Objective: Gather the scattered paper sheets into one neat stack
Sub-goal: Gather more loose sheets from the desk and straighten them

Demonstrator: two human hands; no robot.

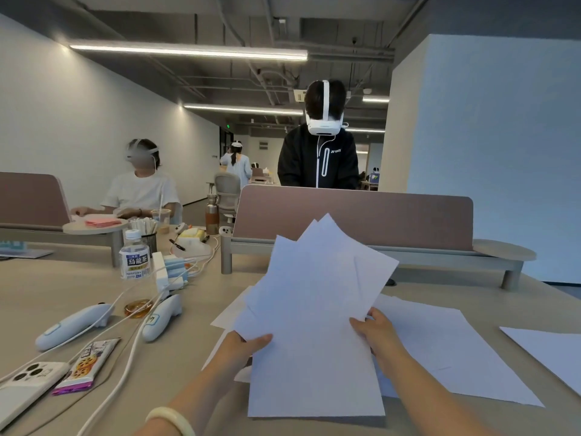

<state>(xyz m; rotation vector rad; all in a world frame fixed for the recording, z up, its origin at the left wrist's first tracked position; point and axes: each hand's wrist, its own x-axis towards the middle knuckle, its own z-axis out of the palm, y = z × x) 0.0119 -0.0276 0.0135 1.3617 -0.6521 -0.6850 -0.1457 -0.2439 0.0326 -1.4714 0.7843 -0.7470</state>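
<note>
holding a fanned bundle of white paper sheets (314,309) up off the desk (78,294), the person grips it from both sides: the left hand (242,344) pinches the near-left edge with the thumb on top, and the right hand (374,332) clamps the right edge the same way, fingers hidden behind the paper. the two-sided hold makes sense for this step, since it lets the loose sheets be squeezed and tapped together; for now they are splayed, with several corners poking out at the far end at different angles, so the bundle is gathered but not yet squared.

more sheets lie flat on the desk. one large sheet (449,350) sits just right of the bundle and partly under it, another sheet (547,350) lies further right at the frame edge, and a corner of a further sheet (229,313) shows to the left beneath the raised bundle. how many are layered under there is hard to say, as the bundle covers them.

the bundle is probably tilted up toward the camera so its edges can be seen and aligned, and kept over the clear right half of the desk because the left side is cluttered: a tea bottle (135,262), two white controllers (74,325), cables, a phone (28,385) and a cookie packet (88,366). by my reading the task is about midway: the flat sheets remain to be collected before the final neatening.
</note>
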